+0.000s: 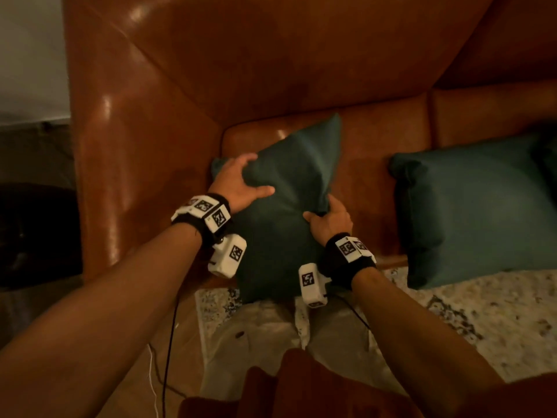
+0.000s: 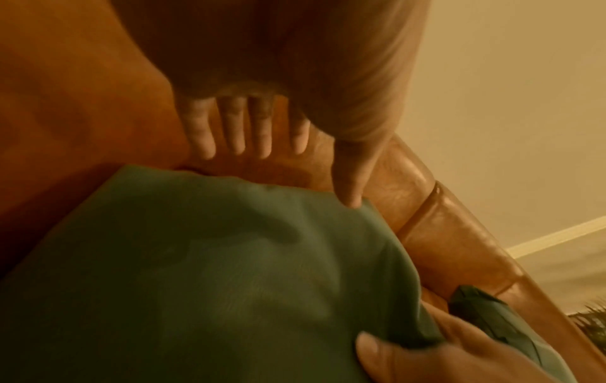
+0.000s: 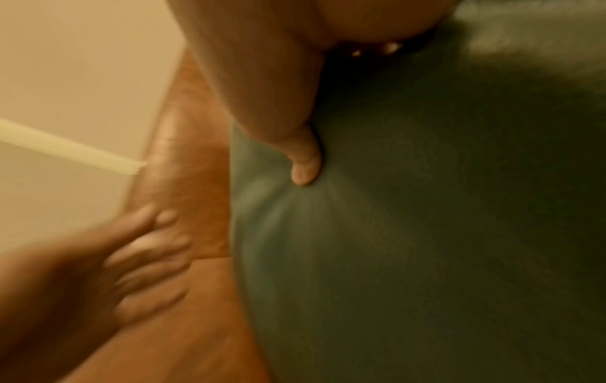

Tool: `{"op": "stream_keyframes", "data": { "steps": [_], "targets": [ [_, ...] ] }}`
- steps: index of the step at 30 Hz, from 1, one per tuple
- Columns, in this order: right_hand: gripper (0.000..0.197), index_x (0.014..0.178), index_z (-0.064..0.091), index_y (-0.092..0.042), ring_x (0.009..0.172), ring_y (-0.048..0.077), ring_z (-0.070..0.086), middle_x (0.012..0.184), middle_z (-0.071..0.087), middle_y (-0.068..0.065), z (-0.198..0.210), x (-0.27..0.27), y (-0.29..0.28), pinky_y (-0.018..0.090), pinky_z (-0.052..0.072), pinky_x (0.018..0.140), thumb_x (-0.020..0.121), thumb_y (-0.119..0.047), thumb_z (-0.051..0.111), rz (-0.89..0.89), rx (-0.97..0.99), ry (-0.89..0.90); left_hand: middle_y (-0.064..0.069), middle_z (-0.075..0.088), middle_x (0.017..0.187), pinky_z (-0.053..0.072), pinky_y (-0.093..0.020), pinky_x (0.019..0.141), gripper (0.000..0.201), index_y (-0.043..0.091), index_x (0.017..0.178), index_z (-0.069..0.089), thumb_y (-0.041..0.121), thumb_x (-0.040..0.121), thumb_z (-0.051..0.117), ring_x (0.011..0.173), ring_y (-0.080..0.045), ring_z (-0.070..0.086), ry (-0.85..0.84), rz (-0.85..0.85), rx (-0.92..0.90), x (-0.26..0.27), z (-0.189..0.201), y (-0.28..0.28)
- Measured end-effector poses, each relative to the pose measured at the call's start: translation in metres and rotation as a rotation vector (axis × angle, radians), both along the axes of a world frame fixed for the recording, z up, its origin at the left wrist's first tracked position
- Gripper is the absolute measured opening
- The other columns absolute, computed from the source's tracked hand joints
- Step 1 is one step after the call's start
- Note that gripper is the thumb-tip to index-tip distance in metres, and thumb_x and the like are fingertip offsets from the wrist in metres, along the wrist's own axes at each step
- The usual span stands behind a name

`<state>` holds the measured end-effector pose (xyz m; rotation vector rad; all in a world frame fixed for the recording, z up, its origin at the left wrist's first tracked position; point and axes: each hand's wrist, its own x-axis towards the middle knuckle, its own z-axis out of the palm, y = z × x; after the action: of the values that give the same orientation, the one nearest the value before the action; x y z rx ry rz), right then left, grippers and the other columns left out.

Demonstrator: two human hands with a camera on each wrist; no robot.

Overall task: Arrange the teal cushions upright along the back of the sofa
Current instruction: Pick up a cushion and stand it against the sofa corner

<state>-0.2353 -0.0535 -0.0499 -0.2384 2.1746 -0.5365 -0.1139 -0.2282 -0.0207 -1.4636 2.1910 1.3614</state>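
Both hands are at a teal cushion [image 1: 280,236] that stands tilted on the seat in the left corner of the brown leather sofa [image 1: 271,70]. My right hand [image 1: 328,218] grips its right edge, the thumb [image 3: 305,168] dug into the front face of the cushion [image 3: 426,233]. My left hand [image 1: 241,182] straddles the upper left edge. Its thumb [image 2: 351,191] touches the cushion [image 2: 229,272], while its fingers [image 2: 236,129] hang straight behind, apart from the fabric. A second teal cushion [image 1: 476,206] lies flat on the seat to the right. Another dark teal shape shows at the far right edge.
The sofa's tall left armrest [image 1: 120,161] stands close beside the held cushion. A pale patterned rug [image 1: 452,312] covers the floor in front of the seat. Thin cables [image 1: 168,357] trail from my wrists past my knees. A wall with a white baseboard [image 2: 557,238] runs behind the sofa.
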Motion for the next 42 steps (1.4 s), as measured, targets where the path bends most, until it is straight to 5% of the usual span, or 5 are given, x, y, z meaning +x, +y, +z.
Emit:
{"op": "stream_keyframes", "data": {
  "steps": [12, 17, 24, 37, 42],
  "targets": [
    [0.060, 0.139, 0.048, -0.031, 0.122, 0.038, 0.044, 0.125, 0.053, 0.010, 0.052, -0.039, -0.036, 0.050, 0.026, 0.109, 0.082, -0.020, 0.064, 0.754, -0.216, 0.507, 0.004, 0.067, 0.120, 0.052, -0.041, 0.099, 0.084, 0.017, 0.130, 0.053, 0.036, 0.056, 0.090, 0.103, -0.009, 0.067, 0.374, 0.556, 0.186, -0.038, 0.009, -0.045],
    [0.087, 0.139, 0.045, -0.028, 0.136, 0.042, 0.034, 0.142, 0.044, 0.020, 0.032, -0.092, 0.023, 0.055, 0.028, 0.113, 0.063, -0.054, 0.078, 0.203, -0.293, 0.632, 0.007, 0.067, 0.120, 0.050, -0.042, 0.100, 0.082, 0.024, 0.129, 0.054, 0.032, 0.056, 0.090, 0.107, -0.013, 0.065, 0.302, 0.728, 0.196, -0.021, -0.010, -0.033],
    [0.122, 0.151, 0.016, -0.023, 0.132, 0.030, 0.047, 0.148, 0.041, 0.014, -0.004, -0.144, 0.028, 0.044, 0.041, 0.109, 0.055, -0.027, 0.092, -0.524, -0.331, -0.072, 0.008, 0.062, 0.120, 0.048, -0.036, 0.096, 0.086, 0.026, 0.138, 0.047, 0.034, 0.062, 0.088, 0.105, -0.014, 0.061, 0.269, 0.773, 0.131, -0.043, -0.005, -0.039],
    [0.108, 0.153, 0.002, -0.023, 0.119, 0.019, 0.052, 0.141, 0.048, 0.012, 0.024, -0.229, -0.103, 0.019, 0.050, 0.078, 0.077, -0.017, 0.078, -0.316, -0.597, -0.111, -0.003, 0.045, 0.147, 0.046, -0.055, 0.098, 0.098, 0.040, 0.150, 0.020, 0.028, 0.073, 0.080, 0.126, -0.025, 0.051, 0.351, 0.968, 0.152, -0.029, -0.005, -0.087],
    [0.167, 0.152, -0.006, -0.029, 0.142, 0.024, 0.033, 0.159, 0.026, 0.005, -0.022, -0.213, -0.098, 0.047, 0.032, 0.114, 0.021, -0.051, 0.096, 0.021, -0.366, -0.311, 0.007, 0.031, 0.153, 0.044, -0.063, 0.096, 0.116, 0.046, 0.148, 0.009, 0.011, 0.067, 0.085, 0.138, -0.032, 0.036, 0.163, 0.803, 0.283, -0.037, -0.034, -0.087]
  ]
}}
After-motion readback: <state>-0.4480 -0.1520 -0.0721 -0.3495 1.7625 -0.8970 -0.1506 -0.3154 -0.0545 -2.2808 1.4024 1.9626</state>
